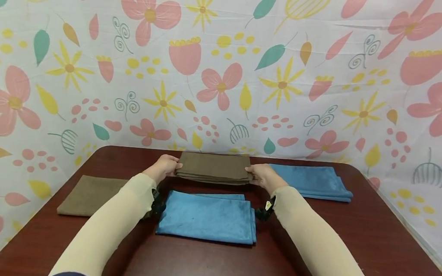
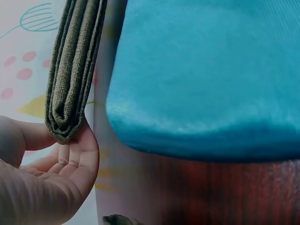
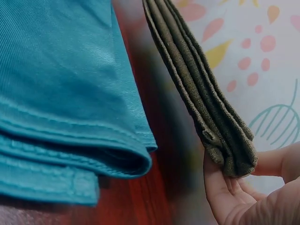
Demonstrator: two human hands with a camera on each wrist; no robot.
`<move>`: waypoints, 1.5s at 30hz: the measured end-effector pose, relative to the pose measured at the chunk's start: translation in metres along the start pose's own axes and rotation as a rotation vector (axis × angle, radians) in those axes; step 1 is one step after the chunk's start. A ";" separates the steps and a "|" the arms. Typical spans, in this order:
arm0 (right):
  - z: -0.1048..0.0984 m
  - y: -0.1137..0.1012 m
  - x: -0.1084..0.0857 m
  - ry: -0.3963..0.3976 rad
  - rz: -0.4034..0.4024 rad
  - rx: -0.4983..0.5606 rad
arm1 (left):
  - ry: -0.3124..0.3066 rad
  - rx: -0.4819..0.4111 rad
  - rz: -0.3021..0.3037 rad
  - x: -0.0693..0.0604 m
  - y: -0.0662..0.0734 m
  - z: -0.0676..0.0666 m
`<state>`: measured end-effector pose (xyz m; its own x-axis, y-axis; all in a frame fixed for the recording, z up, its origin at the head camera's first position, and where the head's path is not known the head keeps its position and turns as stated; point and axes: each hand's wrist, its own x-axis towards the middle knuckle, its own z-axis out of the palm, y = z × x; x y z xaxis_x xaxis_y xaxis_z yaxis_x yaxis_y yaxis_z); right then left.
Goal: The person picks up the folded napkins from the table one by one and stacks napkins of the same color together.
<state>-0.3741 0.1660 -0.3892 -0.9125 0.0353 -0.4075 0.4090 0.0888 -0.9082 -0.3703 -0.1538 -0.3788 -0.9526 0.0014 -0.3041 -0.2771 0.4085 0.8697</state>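
Observation:
A folded brown cloth (image 1: 214, 167) is held level at the far side of the table by both hands. My left hand (image 1: 162, 168) pinches its left end, thumb on top and fingers beneath; the left wrist view shows the layered end (image 2: 75, 70) between thumb and fingers of the hand (image 2: 56, 173). My right hand (image 1: 265, 177) pinches the right end, and in the right wrist view the stacked layers (image 3: 201, 93) sit in the grip of the hand (image 3: 262, 197). Nearer me lies a folded blue cloth (image 1: 207, 218), between my forearms.
Another folded brown cloth (image 1: 93, 195) lies at the left, partly behind my left forearm. A second folded blue cloth (image 1: 307, 180) rests at the back right, beside my right hand. The dark red table (image 1: 211, 267) meets a flower-patterned sheet (image 1: 226, 69) at its far edge.

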 end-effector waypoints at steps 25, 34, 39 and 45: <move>-0.009 -0.020 -0.015 0.008 -0.060 -0.009 | 0.011 0.047 0.042 -0.015 0.025 -0.003; -0.011 -0.025 -0.024 -0.038 -0.065 -0.017 | -0.004 0.077 0.059 -0.023 0.028 -0.008; -0.012 -0.032 -0.030 -0.049 -0.066 -0.030 | -0.023 0.048 0.073 -0.029 0.031 -0.014; -0.014 -0.039 -0.039 -0.075 -0.071 -0.033 | -0.055 -0.017 0.058 -0.036 0.036 -0.020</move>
<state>-0.3546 0.1752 -0.3371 -0.9360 -0.0464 -0.3489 0.3414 0.1212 -0.9321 -0.3480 -0.1572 -0.3293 -0.9589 0.0743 -0.2738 -0.2246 0.3907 0.8927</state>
